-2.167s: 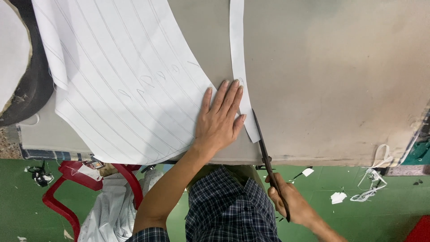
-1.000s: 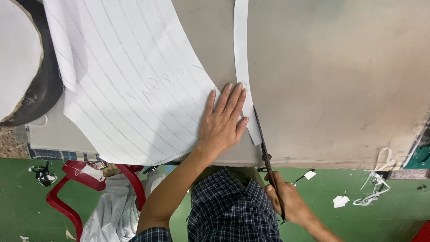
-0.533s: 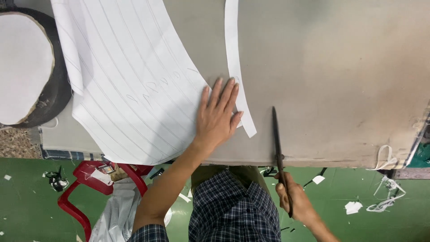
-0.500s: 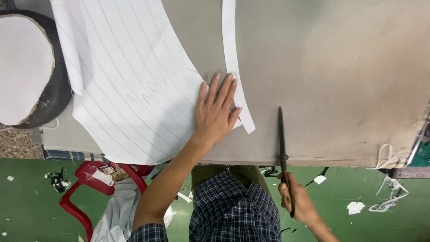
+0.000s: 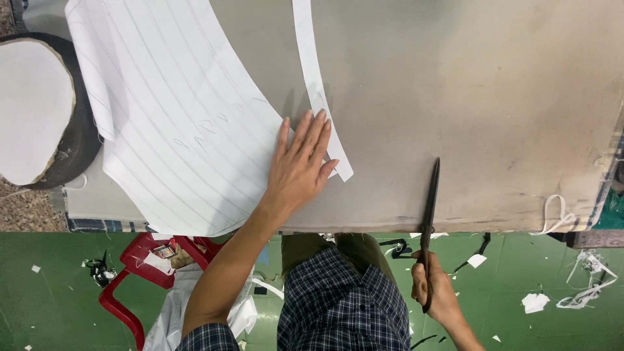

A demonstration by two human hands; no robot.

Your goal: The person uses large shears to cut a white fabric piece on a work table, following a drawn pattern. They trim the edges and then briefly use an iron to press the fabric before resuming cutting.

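Bare grey table (image 5: 507,97) is left right of the cut strip (image 5: 316,84), while the striped sheet (image 5: 175,123) is pressed flat by the open left hand (image 5: 299,166) and black scissors (image 5: 429,208) are gripped by the right hand (image 5: 435,292) across the near edge.

No packages, signs or screens in view; only a small white tag-like slip (image 5: 156,261) lies on the red plastic chair (image 5: 140,273) below the table edge.

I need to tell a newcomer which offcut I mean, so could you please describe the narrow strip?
On the grey worktable, beside the wide white striped fabric panel, lies a narrow curved white fabric strip. Its lower end sits under the left hand; unlike the panel, it is thin and unstriped.
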